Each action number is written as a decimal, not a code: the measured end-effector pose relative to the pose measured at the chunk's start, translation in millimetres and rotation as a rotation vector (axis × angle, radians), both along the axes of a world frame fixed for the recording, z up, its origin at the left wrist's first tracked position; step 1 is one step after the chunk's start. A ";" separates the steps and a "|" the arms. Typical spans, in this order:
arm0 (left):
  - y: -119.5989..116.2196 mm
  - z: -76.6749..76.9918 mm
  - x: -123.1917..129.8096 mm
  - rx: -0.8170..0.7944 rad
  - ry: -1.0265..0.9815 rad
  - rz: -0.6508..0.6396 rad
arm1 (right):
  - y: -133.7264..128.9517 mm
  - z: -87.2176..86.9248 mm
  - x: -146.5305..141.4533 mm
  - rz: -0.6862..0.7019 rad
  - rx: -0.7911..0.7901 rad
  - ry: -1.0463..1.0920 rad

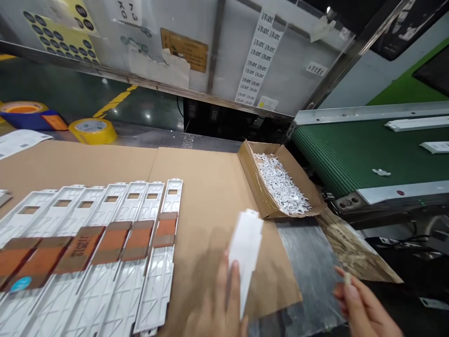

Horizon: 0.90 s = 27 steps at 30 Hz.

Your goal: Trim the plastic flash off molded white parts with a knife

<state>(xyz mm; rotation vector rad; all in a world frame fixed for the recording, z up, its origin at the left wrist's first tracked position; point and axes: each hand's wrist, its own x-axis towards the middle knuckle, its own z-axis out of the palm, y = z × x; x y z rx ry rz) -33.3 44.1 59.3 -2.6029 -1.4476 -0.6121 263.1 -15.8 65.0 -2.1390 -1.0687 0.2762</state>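
My left hand (220, 304), blurred by motion, is at the bottom middle with its fingers on a white plastic part (247, 248) that stands out over the cardboard sheet. At the lower right my right hand (365, 304) pinches a small pale piece (347, 279) between thumb and finger. To the left lies a row of several white plastic panels (157, 281), each with a brown and orange block (136, 241) across it. An open cardboard box (250, 173) beyond my hands holds many small white pieces (280, 185).
A green conveyor belt (351, 154) at the right carries white parts. Yellow tape (93, 131) and a blue and orange roll (31, 117) sit at the far left. Brown paper (358, 252) lies beside the box. A labelled clear panel (224, 56) crosses the back.
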 end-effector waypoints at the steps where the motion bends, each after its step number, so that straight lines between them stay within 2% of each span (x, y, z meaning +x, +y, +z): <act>1: -6.4 -11.7 -4.4 -0.061 0.021 0.043 | 7.3 -5.6 -16.6 0.068 -0.037 -0.014; 4: -20.8 -42.2 -12.9 -0.163 0.109 0.088 | 30.0 -24.4 -62.6 0.458 -0.076 -0.138; 6: -27.2 -56.2 -14.0 -0.188 0.173 0.102 | 42.3 -35.3 -87.9 0.689 -0.062 -0.214; 10: -34.5 -65.6 -11.7 -0.276 0.228 0.150 | 55.3 -45.6 -121.0 0.918 -0.117 -0.328; 15: -36.4 -61.6 -18.0 -0.303 0.181 0.139 | 60.9 -43.7 -135.1 0.983 -0.118 -0.435; 22: -43.1 -74.8 -22.4 -0.284 0.079 0.145 | 64.4 -37.3 -140.4 0.996 -0.106 -0.477; 27: -42.6 -75.8 -23.7 -0.311 0.049 0.128 | 62.0 -38.1 -141.2 1.043 -0.160 -0.571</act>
